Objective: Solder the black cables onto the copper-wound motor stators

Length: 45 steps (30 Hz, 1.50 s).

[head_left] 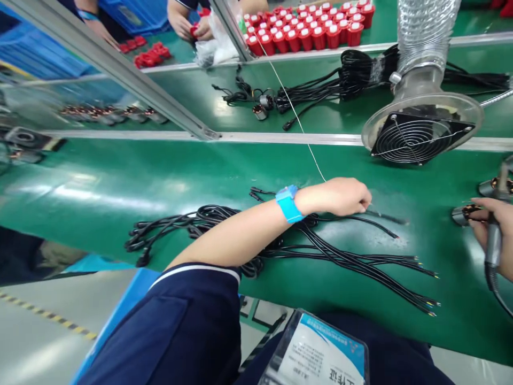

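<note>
My left hand (348,197), with a blue wrist strap (289,204), is closed over a black cable (387,216) whose short end sticks out to the right, blurred. Under and beside that forearm lies a bundle of black cables (216,216); their stripped, coloured wire ends (428,307) fan out to the right. At the right edge my right hand (495,219) is wrapped around a soldering iron (494,240). Its fingertips touch a small metal motor stator (463,215) with copper windings. Another stator (487,187) sits just behind it.
A fume extractor with a round fan grille (409,140) hangs over the bench's right side. A metal rail (288,138) crosses behind. Beyond it lie more cables (352,77), stators (116,114) and red cups (304,38). A co-worker's hands (194,27) handle red parts.
</note>
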Each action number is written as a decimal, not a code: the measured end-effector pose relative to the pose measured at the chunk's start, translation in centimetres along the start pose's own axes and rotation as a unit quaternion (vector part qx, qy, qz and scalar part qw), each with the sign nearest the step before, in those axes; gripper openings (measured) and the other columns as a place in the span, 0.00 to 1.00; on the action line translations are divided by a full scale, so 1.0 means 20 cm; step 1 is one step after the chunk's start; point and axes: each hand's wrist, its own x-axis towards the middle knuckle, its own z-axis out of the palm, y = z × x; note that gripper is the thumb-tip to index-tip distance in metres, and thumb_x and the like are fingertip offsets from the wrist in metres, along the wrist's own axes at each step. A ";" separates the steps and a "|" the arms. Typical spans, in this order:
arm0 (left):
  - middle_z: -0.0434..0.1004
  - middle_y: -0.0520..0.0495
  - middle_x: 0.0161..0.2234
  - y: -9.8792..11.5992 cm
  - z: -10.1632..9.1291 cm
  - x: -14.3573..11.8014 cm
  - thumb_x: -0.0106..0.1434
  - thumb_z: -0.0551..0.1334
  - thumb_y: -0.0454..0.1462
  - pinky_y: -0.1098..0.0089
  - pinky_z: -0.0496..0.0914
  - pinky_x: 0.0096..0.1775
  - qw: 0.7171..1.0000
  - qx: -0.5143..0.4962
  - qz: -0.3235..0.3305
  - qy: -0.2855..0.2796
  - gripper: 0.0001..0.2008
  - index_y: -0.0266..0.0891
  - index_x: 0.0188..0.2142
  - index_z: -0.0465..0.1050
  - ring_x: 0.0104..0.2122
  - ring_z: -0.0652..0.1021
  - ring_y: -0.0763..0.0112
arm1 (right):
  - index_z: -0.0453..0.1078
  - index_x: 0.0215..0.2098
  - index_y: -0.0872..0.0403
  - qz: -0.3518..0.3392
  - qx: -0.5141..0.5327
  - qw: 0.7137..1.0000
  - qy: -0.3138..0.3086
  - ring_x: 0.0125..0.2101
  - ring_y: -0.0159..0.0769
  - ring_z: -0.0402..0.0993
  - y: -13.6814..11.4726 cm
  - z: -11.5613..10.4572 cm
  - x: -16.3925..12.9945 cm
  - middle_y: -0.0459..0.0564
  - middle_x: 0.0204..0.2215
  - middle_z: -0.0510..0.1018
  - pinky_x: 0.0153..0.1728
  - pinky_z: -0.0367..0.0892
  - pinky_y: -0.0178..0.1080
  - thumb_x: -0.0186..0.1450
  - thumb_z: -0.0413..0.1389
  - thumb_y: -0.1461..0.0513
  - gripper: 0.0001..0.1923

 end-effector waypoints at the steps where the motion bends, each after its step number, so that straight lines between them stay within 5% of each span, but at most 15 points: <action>1: 0.80 0.46 0.38 0.01 0.02 0.00 0.63 0.56 0.33 0.70 0.60 0.32 1.000 0.016 0.001 -0.026 0.10 0.38 0.36 0.78 0.36 0.75 0.69 | 0.65 0.53 0.49 -0.025 0.018 1.000 -0.003 0.31 0.46 0.75 -0.06 -0.02 0.02 0.53 0.34 0.79 0.27 0.68 0.42 0.67 0.44 0.50 0.21; 5: 0.78 0.45 0.40 0.04 0.07 -0.01 0.63 0.57 0.36 0.71 0.59 0.31 0.998 0.040 0.008 -0.057 0.09 0.38 0.38 0.76 0.37 0.74 0.68 | 0.63 0.56 0.48 -0.068 0.143 0.987 -0.015 0.36 0.43 0.78 -0.28 -0.08 0.07 0.52 0.39 0.80 0.35 0.72 0.43 0.67 0.48 0.58 0.18; 9: 0.77 0.46 0.39 0.05 0.05 0.03 0.64 0.57 0.37 0.72 0.61 0.34 0.998 -0.060 -0.002 0.000 0.09 0.36 0.39 0.75 0.35 0.73 0.71 | 0.62 0.57 0.47 -0.048 0.250 0.966 -0.055 0.38 0.43 0.79 -0.40 -0.12 0.07 0.50 0.41 0.80 0.36 0.74 0.45 0.67 0.47 0.62 0.19; 14: 0.74 0.51 0.28 0.13 0.08 0.14 0.64 0.57 0.40 0.72 0.59 0.31 0.971 -0.226 -0.042 0.069 0.12 0.34 0.33 0.74 0.28 0.69 0.75 | 0.60 0.56 0.49 0.047 0.296 0.954 -0.008 0.45 0.46 0.77 -0.44 -0.10 0.03 0.53 0.44 0.78 0.45 0.73 0.51 0.65 0.52 0.61 0.21; 18: 0.72 0.52 0.26 0.19 0.15 0.18 0.63 0.58 0.45 0.71 0.58 0.30 0.973 -0.213 -0.024 0.084 0.15 0.36 0.29 0.73 0.27 0.67 0.75 | 0.56 0.59 0.52 0.066 0.325 0.943 -0.028 0.52 0.50 0.72 -0.45 -0.03 0.02 0.60 0.52 0.73 0.51 0.70 0.56 0.62 0.57 0.57 0.28; 23: 0.73 0.49 0.32 0.20 0.22 0.17 0.64 0.56 0.36 0.71 0.62 0.35 0.984 -0.150 -0.001 0.099 0.09 0.35 0.31 0.73 0.31 0.70 0.73 | 0.58 0.58 0.53 0.080 0.325 0.942 -0.018 0.48 0.50 0.74 -0.49 0.02 0.02 0.58 0.48 0.75 0.48 0.72 0.55 0.62 0.57 0.57 0.27; 27: 0.73 0.44 0.37 0.19 0.22 0.14 0.66 0.50 0.35 0.69 0.61 0.32 0.991 -0.031 0.022 0.128 0.14 0.35 0.37 0.74 0.32 0.71 0.69 | 0.58 0.58 0.52 0.088 0.319 0.944 -0.004 0.46 0.49 0.75 -0.51 0.02 0.01 0.58 0.48 0.75 0.47 0.72 0.54 0.63 0.57 0.57 0.27; 30: 0.73 0.46 0.36 0.16 0.20 0.13 0.67 0.50 0.34 0.69 0.62 0.33 0.988 -0.054 0.086 0.120 0.13 0.36 0.37 0.74 0.32 0.72 0.71 | 0.58 0.58 0.52 0.067 0.313 0.948 -0.001 0.46 0.49 0.75 -0.52 0.01 0.01 0.57 0.47 0.76 0.45 0.73 0.53 0.64 0.56 0.57 0.25; 34: 0.71 0.50 0.32 0.12 0.16 0.14 0.63 0.56 0.31 0.72 0.66 0.39 0.949 -0.268 0.109 0.122 0.07 0.35 0.32 0.72 0.33 0.71 0.76 | 0.59 0.57 0.51 0.026 0.308 0.951 -0.007 0.44 0.48 0.76 -0.54 0.01 0.01 0.56 0.45 0.76 0.42 0.74 0.52 0.65 0.56 0.57 0.23; 39: 0.70 0.52 0.30 0.07 0.16 0.15 0.61 0.59 0.33 0.74 0.65 0.36 0.873 -0.451 0.004 0.183 0.04 0.33 0.32 0.69 0.30 0.69 0.79 | 0.58 0.57 0.50 0.030 0.333 0.942 -0.009 0.45 0.48 0.76 -0.55 0.01 0.00 0.56 0.47 0.76 0.44 0.74 0.52 0.64 0.57 0.58 0.24; 45: 0.71 0.50 0.33 0.10 0.23 0.17 0.62 0.59 0.31 0.69 0.65 0.41 0.962 -0.248 0.032 0.108 0.03 0.35 0.36 0.71 0.35 0.70 0.73 | 0.55 0.59 0.51 0.035 0.366 0.930 0.002 0.47 0.45 0.76 -0.55 0.03 -0.01 0.57 0.49 0.75 0.47 0.73 0.51 0.65 0.57 0.56 0.27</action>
